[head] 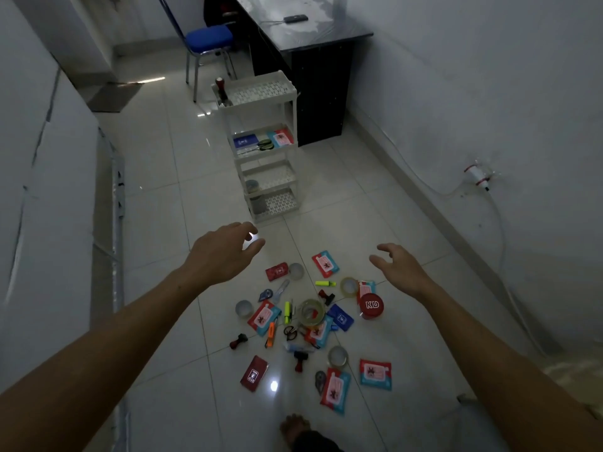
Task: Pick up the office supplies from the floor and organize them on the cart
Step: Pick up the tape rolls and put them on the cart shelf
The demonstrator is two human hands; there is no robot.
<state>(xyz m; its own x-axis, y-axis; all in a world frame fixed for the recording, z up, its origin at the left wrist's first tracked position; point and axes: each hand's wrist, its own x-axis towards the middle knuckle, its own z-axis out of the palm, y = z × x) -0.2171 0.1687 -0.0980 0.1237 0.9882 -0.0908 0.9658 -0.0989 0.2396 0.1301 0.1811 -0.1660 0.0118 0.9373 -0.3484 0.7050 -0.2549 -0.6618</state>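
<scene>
Left grip (225,252) and right grip (396,269) both hang over the floor (163,223) with loose fingers, holding nothing; the office supplies (313,318) lie scattered below and between them, the white cart (261,141) stands beyond the left grip

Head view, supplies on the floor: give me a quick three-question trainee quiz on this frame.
1. True or false: the left hand holds a marker.
2. Which cart shelf holds the blue packet?
A. top
B. second from top
C. bottom
3. Fill in: the red round tin on the floor is marked ___.

Key:
1. False; both it and the right hand hover empty above the pile.
2. B
3. KD
</scene>
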